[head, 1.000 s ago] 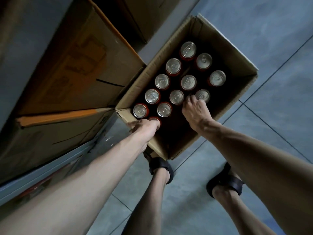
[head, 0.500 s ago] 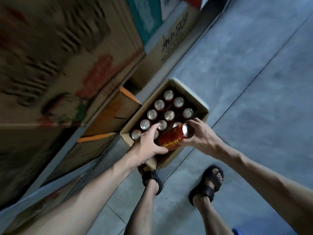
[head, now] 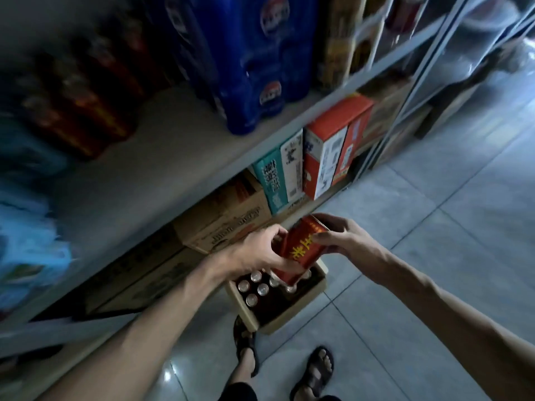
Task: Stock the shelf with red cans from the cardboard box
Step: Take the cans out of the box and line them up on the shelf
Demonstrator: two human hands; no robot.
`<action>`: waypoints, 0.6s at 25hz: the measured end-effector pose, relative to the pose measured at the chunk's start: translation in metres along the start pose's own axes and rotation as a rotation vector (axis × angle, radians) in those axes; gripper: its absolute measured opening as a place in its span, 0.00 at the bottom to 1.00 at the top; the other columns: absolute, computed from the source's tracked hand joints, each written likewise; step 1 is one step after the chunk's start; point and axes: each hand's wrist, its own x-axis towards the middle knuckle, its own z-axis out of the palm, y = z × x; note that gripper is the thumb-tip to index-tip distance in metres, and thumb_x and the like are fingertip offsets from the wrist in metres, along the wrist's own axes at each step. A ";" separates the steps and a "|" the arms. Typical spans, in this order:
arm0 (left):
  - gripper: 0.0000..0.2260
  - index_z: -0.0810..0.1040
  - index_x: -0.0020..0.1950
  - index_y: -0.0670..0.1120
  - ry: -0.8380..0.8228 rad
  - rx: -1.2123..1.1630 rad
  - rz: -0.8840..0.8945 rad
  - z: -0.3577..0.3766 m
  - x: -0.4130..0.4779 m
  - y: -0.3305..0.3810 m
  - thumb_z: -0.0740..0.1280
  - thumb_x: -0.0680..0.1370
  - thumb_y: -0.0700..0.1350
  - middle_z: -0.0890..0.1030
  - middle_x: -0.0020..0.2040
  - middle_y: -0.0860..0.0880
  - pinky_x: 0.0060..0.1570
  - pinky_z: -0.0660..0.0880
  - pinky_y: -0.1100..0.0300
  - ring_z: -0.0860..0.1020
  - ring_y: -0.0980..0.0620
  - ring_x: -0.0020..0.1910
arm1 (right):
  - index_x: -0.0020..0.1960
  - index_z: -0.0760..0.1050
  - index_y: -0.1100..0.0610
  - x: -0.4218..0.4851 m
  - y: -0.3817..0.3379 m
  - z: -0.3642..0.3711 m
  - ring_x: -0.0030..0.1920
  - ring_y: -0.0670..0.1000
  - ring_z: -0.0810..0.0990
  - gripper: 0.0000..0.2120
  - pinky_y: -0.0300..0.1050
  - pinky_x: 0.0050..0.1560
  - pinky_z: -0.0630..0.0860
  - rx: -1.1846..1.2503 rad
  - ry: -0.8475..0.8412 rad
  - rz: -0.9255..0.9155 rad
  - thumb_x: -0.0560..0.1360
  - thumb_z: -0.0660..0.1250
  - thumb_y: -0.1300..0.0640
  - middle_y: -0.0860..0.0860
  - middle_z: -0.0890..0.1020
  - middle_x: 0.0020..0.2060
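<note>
A red can [head: 302, 250] with yellow characters is held tilted above the cardboard box [head: 292, 321]. My right hand [head: 344, 241] grips its upper part. My left hand [head: 260, 253] curls round its lower part from the left. More red shows between my left fingers; I cannot tell whether that is a second can. The open box stands on the floor below my hands, with several silver-topped cans [head: 256, 287] upright inside. The pale shelf board [head: 150, 175] stretches up and to the left, with dark red cans [head: 75, 111] blurred at its back.
Blue bottle packs [head: 249, 68] stand on the shelf to the right of the red cans. Blue-wrapped packs [head: 26, 241] sit at the far left. Cartons [head: 225, 218] and red and teal boxes [head: 327, 157] fill the lower level. My sandalled feet [head: 246, 345] stand on grey floor tiles.
Both hands have lifted out of the box with a red can and risen towards the shelf. My view has swung up from the box to the shelf.
</note>
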 end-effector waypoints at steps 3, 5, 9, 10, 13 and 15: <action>0.27 0.78 0.57 0.62 0.008 -0.111 0.051 -0.032 -0.072 0.052 0.78 0.60 0.61 0.84 0.53 0.59 0.48 0.75 0.71 0.81 0.64 0.51 | 0.61 0.79 0.54 -0.020 -0.091 0.011 0.54 0.56 0.84 0.20 0.44 0.50 0.81 -0.010 -0.136 -0.037 0.69 0.73 0.55 0.57 0.85 0.54; 0.31 0.76 0.64 0.56 0.115 -0.165 0.077 -0.048 -0.102 0.069 0.80 0.62 0.57 0.83 0.57 0.54 0.57 0.76 0.65 0.81 0.58 0.55 | 0.59 0.80 0.54 -0.022 -0.135 0.022 0.53 0.56 0.84 0.16 0.42 0.48 0.81 0.001 -0.182 -0.046 0.71 0.73 0.58 0.57 0.85 0.54; 0.32 0.75 0.64 0.50 0.416 -0.237 0.116 -0.079 -0.139 0.082 0.80 0.63 0.55 0.82 0.55 0.55 0.51 0.75 0.65 0.80 0.56 0.54 | 0.59 0.78 0.62 -0.008 -0.189 0.059 0.53 0.54 0.85 0.20 0.40 0.50 0.81 -0.009 -0.159 -0.039 0.71 0.76 0.54 0.57 0.86 0.52; 0.30 0.75 0.61 0.52 0.475 -0.246 0.122 -0.086 -0.144 0.081 0.79 0.62 0.57 0.82 0.53 0.56 0.47 0.75 0.67 0.81 0.59 0.51 | 0.58 0.80 0.60 -0.001 -0.195 0.071 0.53 0.54 0.85 0.20 0.42 0.51 0.81 -0.054 -0.159 -0.049 0.71 0.77 0.52 0.56 0.86 0.52; 0.27 0.75 0.54 0.56 0.612 -0.186 0.115 -0.101 -0.149 0.072 0.78 0.60 0.61 0.81 0.48 0.58 0.36 0.72 0.74 0.79 0.64 0.44 | 0.56 0.82 0.55 0.018 -0.207 0.101 0.53 0.55 0.85 0.21 0.52 0.58 0.80 -0.134 -0.140 -0.053 0.67 0.79 0.47 0.55 0.86 0.50; 0.28 0.74 0.56 0.53 0.678 -0.162 0.103 -0.111 -0.150 0.060 0.78 0.61 0.61 0.81 0.47 0.57 0.35 0.71 0.73 0.79 0.62 0.44 | 0.57 0.82 0.55 0.032 -0.209 0.120 0.51 0.56 0.85 0.24 0.57 0.58 0.79 -0.131 -0.149 -0.021 0.64 0.80 0.47 0.56 0.86 0.49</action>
